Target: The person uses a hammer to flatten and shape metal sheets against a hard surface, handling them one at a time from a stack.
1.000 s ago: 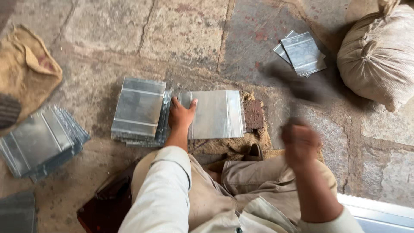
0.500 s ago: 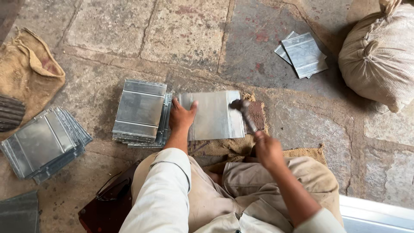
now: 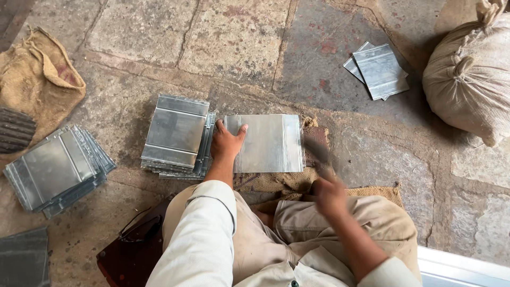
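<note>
Since half a second ago, the right hand [image 3: 328, 192] has been drawn back toward the lap from over the right end of the metal sheet [image 3: 268, 142], and the hammer [image 3: 317, 151] is now seen only as a dark blur rising from it. That hand is wrapped around the hammer's handle, though the blur hides the fingers themselves.

The metal sheet is laid flat on a scrap of burlap padding [image 3: 297, 183], with its long axis running left to right and a folded strip along its right edge. The left hand [image 3: 227, 141] is pressed flat on the sheet's left end, fingers spread, pinning rather than pinching it. From the right hand, the sheet's right edge lies ahead and slightly to the left, close by; the right hand is the nearer one to that edge.

Just left of the sheet, touching it, a stack of ribbed sheets [image 3: 175, 135] is piled. Further left of the sheet a fanned pile [image 3: 53, 169] is spread on the stone floor [image 3: 234, 37]. Well to the sheet's upper right a small pair of sheets [image 3: 378, 70] is set near a tied sack [image 3: 473, 74].
</note>
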